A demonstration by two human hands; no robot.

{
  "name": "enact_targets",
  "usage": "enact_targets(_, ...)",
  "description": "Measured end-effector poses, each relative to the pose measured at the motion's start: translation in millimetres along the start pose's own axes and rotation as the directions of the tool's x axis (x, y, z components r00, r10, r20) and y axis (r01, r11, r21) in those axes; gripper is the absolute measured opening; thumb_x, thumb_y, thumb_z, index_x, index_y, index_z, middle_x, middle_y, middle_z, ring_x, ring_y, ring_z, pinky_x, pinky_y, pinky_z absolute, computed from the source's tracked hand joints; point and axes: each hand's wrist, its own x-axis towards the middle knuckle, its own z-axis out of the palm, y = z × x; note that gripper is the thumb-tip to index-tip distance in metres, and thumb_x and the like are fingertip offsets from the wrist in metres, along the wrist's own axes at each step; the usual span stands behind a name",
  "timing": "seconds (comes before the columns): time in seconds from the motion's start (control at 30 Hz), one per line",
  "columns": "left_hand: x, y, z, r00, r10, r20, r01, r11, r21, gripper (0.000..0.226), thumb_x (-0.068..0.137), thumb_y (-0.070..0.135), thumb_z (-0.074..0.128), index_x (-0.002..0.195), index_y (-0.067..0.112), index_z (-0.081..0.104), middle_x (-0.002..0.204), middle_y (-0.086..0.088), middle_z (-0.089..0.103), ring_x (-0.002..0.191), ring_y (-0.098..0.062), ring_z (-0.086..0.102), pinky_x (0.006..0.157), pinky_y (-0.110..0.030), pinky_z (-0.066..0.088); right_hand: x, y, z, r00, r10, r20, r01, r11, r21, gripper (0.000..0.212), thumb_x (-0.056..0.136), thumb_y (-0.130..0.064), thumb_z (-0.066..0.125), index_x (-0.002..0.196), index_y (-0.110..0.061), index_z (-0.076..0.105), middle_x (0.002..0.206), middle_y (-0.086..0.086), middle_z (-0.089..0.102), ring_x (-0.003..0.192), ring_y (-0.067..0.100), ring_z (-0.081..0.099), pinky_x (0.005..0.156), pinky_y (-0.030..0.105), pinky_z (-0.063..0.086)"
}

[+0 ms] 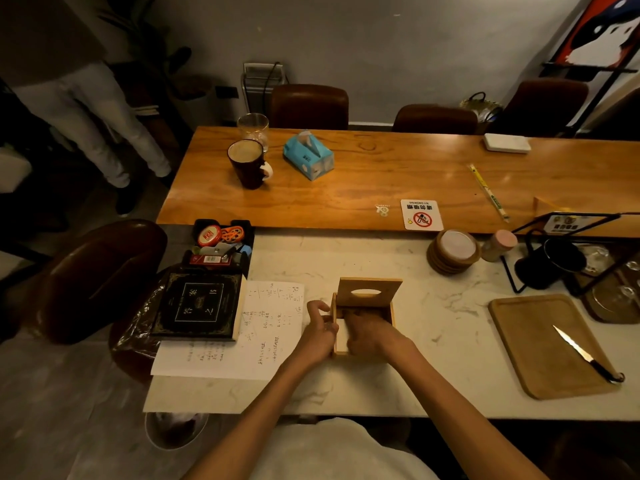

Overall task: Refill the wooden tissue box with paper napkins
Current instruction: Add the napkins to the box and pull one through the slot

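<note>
The wooden tissue box (389,311) stands on the marble counter with its lid (369,292) tipped up at the back, the oval slot facing me. White paper napkins (341,336) show inside along the left. My right hand (369,336) reaches down into the box and presses on the napkins. Against the box's left outer wall rests my left hand (320,327), fingers curled around that edge. A blue pack of tissues (308,157) lies on the far wooden table.
A handwritten sheet (242,337) and a black book (199,304) lie to the left. A wooden tray (540,344) with a knife (585,353) sits to the right. Coasters (453,251), a black wire rack (568,258), a mug (247,162) and a glass (254,128) stand beyond.
</note>
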Motion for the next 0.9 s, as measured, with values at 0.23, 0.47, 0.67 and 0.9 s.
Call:
enact_targets(0.23, 7.1, 13.6, 11.9, 0.992, 0.079, 0.095, -0.117, 0.852, 0.511, 0.031, 0.096, 0.021, 0.046, 0.127, 0.024, 0.044, 0.131, -0.011, 0.050, 0.112, -0.030, 0.057, 0.090, -0.036, 0.046, -12.9, 42.0, -6.9, 0.954, 0.088, -0.288, -0.166, 0.951, -0.259, 0.039, 0.092, -0.022, 0.053, 0.131, -0.026, 0.056, 0.127, 0.006, 0.054, 0.115, 0.026, 0.050, 0.086, 0.034, 0.047)
enact_targets(0.47, 31.5, 39.1, 10.5, 0.961, -0.253, 0.110, 0.078, 0.632, 0.771, 0.047, 0.085, 0.013, 0.065, 0.129, 0.010, 0.051, 0.129, -0.015, 0.057, 0.113, -0.032, 0.061, 0.093, -0.039, 0.056, 13.6, 45.0, -8.5, 0.965, 0.260, -0.005, -0.254, 0.937, -0.241, 0.048, 0.079, -0.021, 0.068, 0.125, -0.022, 0.056, 0.114, 0.005, 0.064, 0.103, 0.025, 0.063, 0.079, 0.033, 0.049)
enact_targets(0.67, 39.1, 40.4, 14.5, 0.964, -0.245, 0.100, 0.074, 0.611, 0.788, 0.046, 0.082, 0.013, 0.074, 0.124, 0.005, 0.057, 0.124, -0.016, 0.062, 0.108, -0.029, 0.065, 0.091, -0.038, 0.057, 21.4, 49.6, -2.5, 0.958, 0.287, -0.017, -0.286, 0.945, -0.157, 0.047, 0.077, -0.017, 0.070, 0.122, -0.020, 0.059, 0.113, 0.006, 0.065, 0.101, 0.024, 0.064, 0.082, 0.034, 0.051)
enact_targets(0.9, 39.3, 33.4, 16.7, 0.980, -0.178, 0.091, 0.032, 0.591, 0.806, 0.050, 0.075, 0.014, 0.081, 0.119, 0.006, 0.058, 0.126, -0.015, 0.060, 0.113, -0.028, 0.061, 0.087, -0.032, 0.052, 24.1, 58.3, 1.3, 0.963, 0.271, 0.001, -0.269, 0.956, -0.120, 0.041, 0.076, -0.013, 0.072, 0.116, -0.015, 0.062, 0.112, 0.008, 0.066, 0.098, 0.024, 0.065, 0.079, 0.033, 0.053)
